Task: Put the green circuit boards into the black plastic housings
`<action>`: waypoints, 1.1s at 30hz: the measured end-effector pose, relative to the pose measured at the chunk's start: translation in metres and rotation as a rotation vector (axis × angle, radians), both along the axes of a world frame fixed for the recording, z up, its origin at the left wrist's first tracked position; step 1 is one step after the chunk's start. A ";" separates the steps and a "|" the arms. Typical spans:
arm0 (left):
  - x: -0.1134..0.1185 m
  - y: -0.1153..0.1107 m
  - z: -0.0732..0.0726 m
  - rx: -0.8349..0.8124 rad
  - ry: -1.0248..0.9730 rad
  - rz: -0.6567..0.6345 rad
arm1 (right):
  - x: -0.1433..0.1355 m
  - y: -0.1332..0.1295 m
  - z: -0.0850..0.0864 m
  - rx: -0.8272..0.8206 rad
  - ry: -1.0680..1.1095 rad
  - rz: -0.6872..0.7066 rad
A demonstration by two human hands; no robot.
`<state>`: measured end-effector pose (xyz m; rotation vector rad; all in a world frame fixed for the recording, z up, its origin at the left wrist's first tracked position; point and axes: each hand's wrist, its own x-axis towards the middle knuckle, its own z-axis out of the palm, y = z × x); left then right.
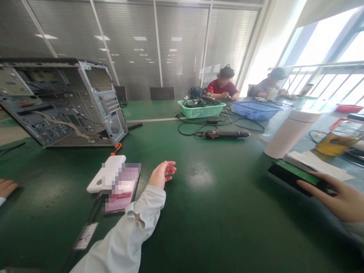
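Note:
My left hand (162, 173), in a white sleeve, lies on the green table (216, 212) with its fingers loosely apart and nothing in it. Just left of it are a phone (121, 191) and a white power bank (106, 172). My right hand (338, 198) reaches in from the right edge. Its stretched fingers touch the near end of a flat green circuit board (294, 173) on a dark base; I see no closed grip on it.
An open computer case (61, 102) lies on its side at back left, an orange-handled tool (116, 148) before it. An electric screwdriver (224, 134) with cables, green basket (201, 109), blue basket (256, 110), white cylinder (288, 132), papers, a jar. Another person's hand (6, 187) far left; two people sit at the far end.

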<state>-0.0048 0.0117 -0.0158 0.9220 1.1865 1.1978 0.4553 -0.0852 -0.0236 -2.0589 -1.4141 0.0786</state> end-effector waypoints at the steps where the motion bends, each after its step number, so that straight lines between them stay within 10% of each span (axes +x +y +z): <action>1: 0.002 -0.002 0.000 0.030 0.032 0.018 | -0.026 0.004 0.009 0.003 0.042 0.042; 9: 0.013 -0.016 -0.001 0.377 0.365 -0.048 | -0.196 0.042 0.020 0.184 0.027 0.658; 15: 0.002 -0.010 -0.003 0.520 0.578 0.032 | -0.283 0.063 0.010 0.179 0.111 0.803; 33: 0.001 -0.013 0.005 0.430 0.370 -0.019 | -0.284 0.072 0.002 0.114 0.662 0.774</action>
